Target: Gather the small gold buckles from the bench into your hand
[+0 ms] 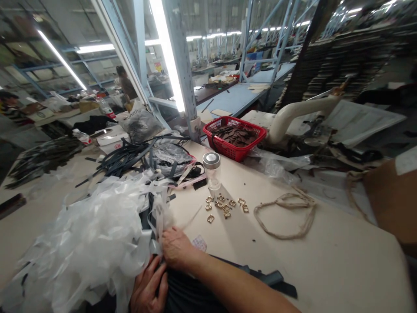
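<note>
We see the right hand (176, 248) lying on the table (325, 261), its fingers together and pressed down on the edge of a big heap of clear plastic strips (94, 243); whether they pinch a strip we cannot tell. The left hand (150, 289) is just beside it, lower in the view, with fingers slightly apart and resting on dark straps (195, 295) that lie under both hands and run to the right along the near edge of the table. A little beyond the right hand lie several small gold buckles (224, 206), and behind them stands a clear jar (212, 170) with a metal lid. A loop of rope (286, 213) lies to the right of the buckles, and a red basket (239, 137) with dark pieces stands further back.
</note>
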Demonstrator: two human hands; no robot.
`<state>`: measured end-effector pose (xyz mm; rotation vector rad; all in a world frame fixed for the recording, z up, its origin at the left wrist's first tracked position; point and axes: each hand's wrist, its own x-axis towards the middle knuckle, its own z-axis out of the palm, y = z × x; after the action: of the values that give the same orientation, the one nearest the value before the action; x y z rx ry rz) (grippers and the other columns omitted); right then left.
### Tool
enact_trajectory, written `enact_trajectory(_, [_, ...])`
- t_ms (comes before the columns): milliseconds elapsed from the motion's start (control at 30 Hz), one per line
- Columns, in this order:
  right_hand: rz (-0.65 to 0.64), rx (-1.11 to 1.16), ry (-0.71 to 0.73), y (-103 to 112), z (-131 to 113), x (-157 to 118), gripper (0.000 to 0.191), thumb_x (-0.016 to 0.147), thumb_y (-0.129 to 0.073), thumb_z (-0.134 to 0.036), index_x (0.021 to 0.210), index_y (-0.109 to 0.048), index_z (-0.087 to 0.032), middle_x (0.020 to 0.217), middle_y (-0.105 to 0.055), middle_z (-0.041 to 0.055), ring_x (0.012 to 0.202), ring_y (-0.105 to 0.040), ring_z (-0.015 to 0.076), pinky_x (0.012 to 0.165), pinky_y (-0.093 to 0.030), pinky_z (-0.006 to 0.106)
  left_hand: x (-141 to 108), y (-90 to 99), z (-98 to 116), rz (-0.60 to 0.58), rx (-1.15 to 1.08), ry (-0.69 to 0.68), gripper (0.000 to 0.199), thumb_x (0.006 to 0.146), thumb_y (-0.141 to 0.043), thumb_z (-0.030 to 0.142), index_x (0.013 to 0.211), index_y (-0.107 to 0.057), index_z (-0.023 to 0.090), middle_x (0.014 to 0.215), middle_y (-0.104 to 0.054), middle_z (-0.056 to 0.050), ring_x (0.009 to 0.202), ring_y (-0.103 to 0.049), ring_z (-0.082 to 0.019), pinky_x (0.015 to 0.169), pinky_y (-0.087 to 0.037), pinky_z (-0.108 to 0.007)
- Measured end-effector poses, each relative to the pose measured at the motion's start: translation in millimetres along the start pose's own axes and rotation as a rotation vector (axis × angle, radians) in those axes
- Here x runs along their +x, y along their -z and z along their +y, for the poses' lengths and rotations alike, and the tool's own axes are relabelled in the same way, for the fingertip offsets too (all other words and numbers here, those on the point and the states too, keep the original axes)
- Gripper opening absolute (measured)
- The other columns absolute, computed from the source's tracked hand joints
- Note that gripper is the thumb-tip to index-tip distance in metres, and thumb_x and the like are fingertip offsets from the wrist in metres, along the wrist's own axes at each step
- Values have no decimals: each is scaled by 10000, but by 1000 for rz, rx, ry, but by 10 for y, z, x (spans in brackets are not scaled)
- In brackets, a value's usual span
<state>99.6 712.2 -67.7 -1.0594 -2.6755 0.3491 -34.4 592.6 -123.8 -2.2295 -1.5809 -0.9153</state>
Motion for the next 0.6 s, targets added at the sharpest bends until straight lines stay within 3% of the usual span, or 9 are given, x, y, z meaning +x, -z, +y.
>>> enact_trajectory(67, [72, 20, 2, 107, 96, -176, 223, 886, -650, -414, 1040, -678, -255, 1128, -707, -4, 1004, -632, 188, 971, -459, 376, 9, 2, 4, 1, -11, 12, 278, 869, -556, 224, 1107, -698, 228, 1189, -700, -57, 1180, -585, -261, 959, -467, -375])
enact_trajectory(133, [207, -1, -95, 304, 370, -477, 401, 911, -608, -462, 1285, -562, -325, 1419, -547, 2, 1227, -530, 207, 1091, -372, 401, 25, 11, 22, 4, -31, 33, 270, 871, -560, 232, 1100, -703, 244, 1182, -703, -46, 1160, -594, -251, 950, -477, -368])
enact_trajectory(233, [427, -98, -390, 589, 958, -1012, 502, 974, -480, -399, 1423, -432, -180, 1537, -359, 164, 1419, -291, 327, 1157, -240, 526, 57, 33, 62, 6, -49, 72, 267, 874, -565, 248, 1094, -714, 260, 1181, -706, -33, 1139, -602, -242, 946, -484, -365])
enact_trajectory(333, [517, -186, -602, 662, 1458, -1389, 626, 965, -462, -443, 1453, -345, -69, 1525, -302, 281, 1404, -270, 436, 1107, -237, 640, 83, 56, 96, 8, -50, 101, 269, 877, -559, 262, 1090, -722, 275, 1179, -710, -24, 1128, -610, -239, 940, -492, -365])
enact_trajectory(433, [480, -220, -653, 540, 1635, -1428, 655, 930, -531, -494, 1427, -389, -92, 1484, -391, 270, 1374, -322, 443, 1095, -246, 657, 96, 73, 116, 9, -46, 102, 269, 881, -555, 264, 1094, -720, 272, 1185, -708, -27, 1128, -610, -237, 936, -495, -366])
enact_trajectory(600, [359, -193, -530, 385, 1452, -1027, 784, 775, -708, -612, 1395, -478, -190, 1477, -453, 185, 1360, -355, 401, 1115, -236, 618, 124, 94, 131, 25, -30, 69, 256, 888, -550, 252, 1081, -717, 254, 1165, -714, -34, 1120, -602, -235, 922, -494, -359])
